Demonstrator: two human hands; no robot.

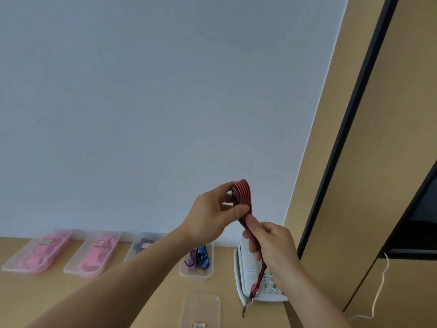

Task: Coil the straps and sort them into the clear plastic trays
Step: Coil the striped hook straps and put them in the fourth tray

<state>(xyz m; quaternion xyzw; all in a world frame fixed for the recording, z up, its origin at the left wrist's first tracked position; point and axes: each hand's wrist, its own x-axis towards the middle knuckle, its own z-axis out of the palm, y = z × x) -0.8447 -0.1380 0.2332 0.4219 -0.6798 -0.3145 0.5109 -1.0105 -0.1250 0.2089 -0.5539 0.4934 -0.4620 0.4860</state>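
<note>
Five clear plastic trays stood on the wooden desk (146, 294), four in a row along the white wall and one nearer. Far-left tray (9, 265) and second tray (71, 268), both labelled, held pink straps (40, 254). Third tray (131, 251) held a dark strap (142, 242) and was partly hidden behind the left forearm. Fourth tray (195, 276) held a purple strap (193, 256) and a blue striped strap (203, 255) side by side. Near tray (201, 306) carried a label at its lower edge. One red-and-black striped strap (243, 197) was held up in the air above the desk. Left hand (210, 216) pinched its folded loops between thumb and fingers. Right hand (272, 247), just below, was curled around the hanging tail, whose end dangled in front of a white telephone (248, 273). One pale cord (378, 292) hung at the far right against a tan cabinet (354, 209).
</note>
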